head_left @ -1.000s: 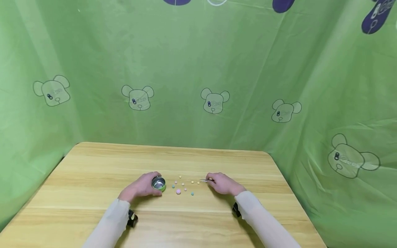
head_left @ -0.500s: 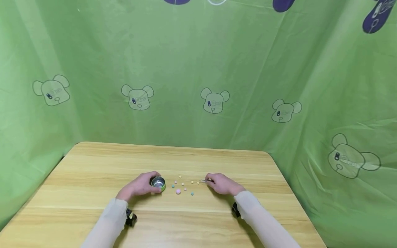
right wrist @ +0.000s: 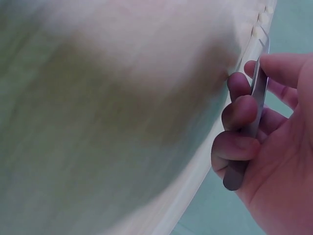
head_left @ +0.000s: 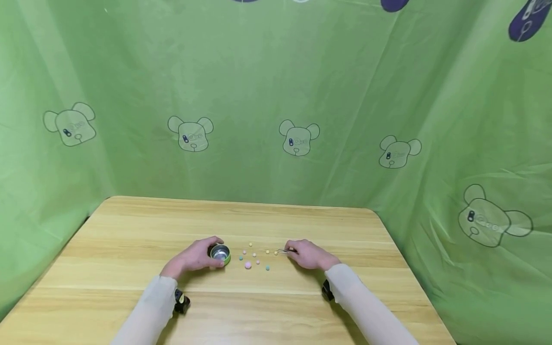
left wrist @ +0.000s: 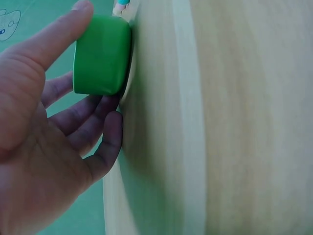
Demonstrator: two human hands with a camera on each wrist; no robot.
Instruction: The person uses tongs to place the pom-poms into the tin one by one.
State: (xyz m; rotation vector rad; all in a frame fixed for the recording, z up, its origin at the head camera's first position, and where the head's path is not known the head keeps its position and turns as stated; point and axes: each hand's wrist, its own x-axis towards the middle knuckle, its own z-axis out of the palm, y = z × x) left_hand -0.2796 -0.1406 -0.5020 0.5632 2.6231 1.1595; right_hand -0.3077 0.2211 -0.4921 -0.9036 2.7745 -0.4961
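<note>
1. Holding a small green tin [head_left: 227, 261] by its side, the left hand [head_left: 196, 255] sits on the left of the work area. Its thumb lies on the near side of the wall and other fingers reach round the far side; the gap between them is as wide as the tin.
2. The tin is upright, its silvery inside facing up, at the wooden surface [head_left: 258, 309]. Whether its base fully touches down cannot be told.
3. On the other side, the right hand [head_left: 307, 254] grips metal tweezers [right wrist: 262, 81], its fingers curled narrowly round the shanks. The tips point left, slightly apart from each other.
4. Between the tin and the tweezers lie small beads. Two yellow beads [head_left: 267, 252] sit side by side nearest the tweezers, one of them right by the tips; contact is too small to judge. A third yellow bead [head_left: 250, 244] lies farther back.
5. Three small pink beads [head_left: 254, 255] are scattered mid-group, with a larger pink ball [head_left: 247, 265] toward the front. One blue-green bead [head_left: 241, 258] is near the tin, another at the front right.
6. Pale sleeves [head_left: 148, 306] cover both forearms, and a green curtain [head_left: 246, 72] printed with bear heads hangs behind.
</note>
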